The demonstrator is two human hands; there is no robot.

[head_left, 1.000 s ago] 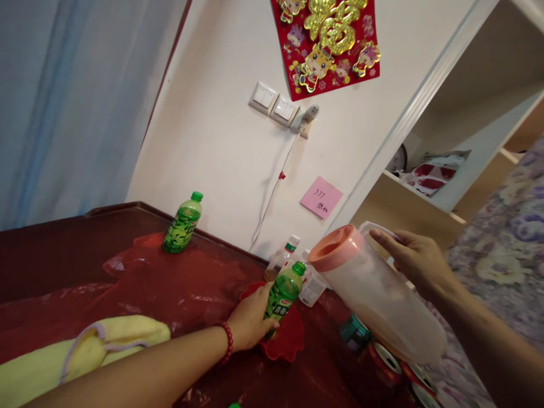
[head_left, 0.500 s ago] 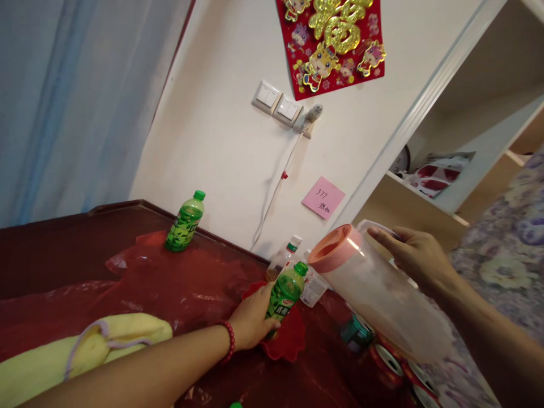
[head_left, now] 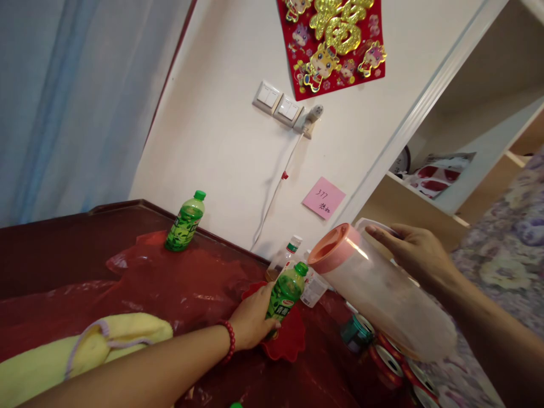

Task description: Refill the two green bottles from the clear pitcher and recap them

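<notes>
Clock is centring on the held bottle, twelve meaning straight up in the head view. Left hand (head_left: 251, 322), red bead bracelet (head_left: 229, 341) on the wrist, is wrapping around the lower half of a green bottle (head_left: 286, 292), thumb pressing the near side; its fingers are mostly hiding behind. That bottle is standing over a red scalloped dish (head_left: 293, 340) at six on the table (head_left: 140, 283); can't tell if it's touching. Right hand (head_left: 419, 255) is curling around the handle of a cloudy pitcher (head_left: 382, 300) at three; the pitcher is tilting, orange lid (head_left: 334, 249) just beside the bottle's cap. Some of that hand's fingers are hiding too.

A second green bottle (head_left: 183, 224) is standing at ten, well apart, near the wall (head_left: 212, 141). A clear bottle (head_left: 293, 243) is showing behind at twelve, a white container (head_left: 314, 289) sitting between held bottle and pitcher. At four, a teal can (head_left: 357, 333) and red cans (head_left: 387, 362) are clustering below the pitcher. Yellow cloth (head_left: 127, 328) is lying between eight and nine; a green cap (head_left: 236, 405) is peeking in at seven. Pink note (head_left: 323, 198) is sticking to the wall at one.
</notes>
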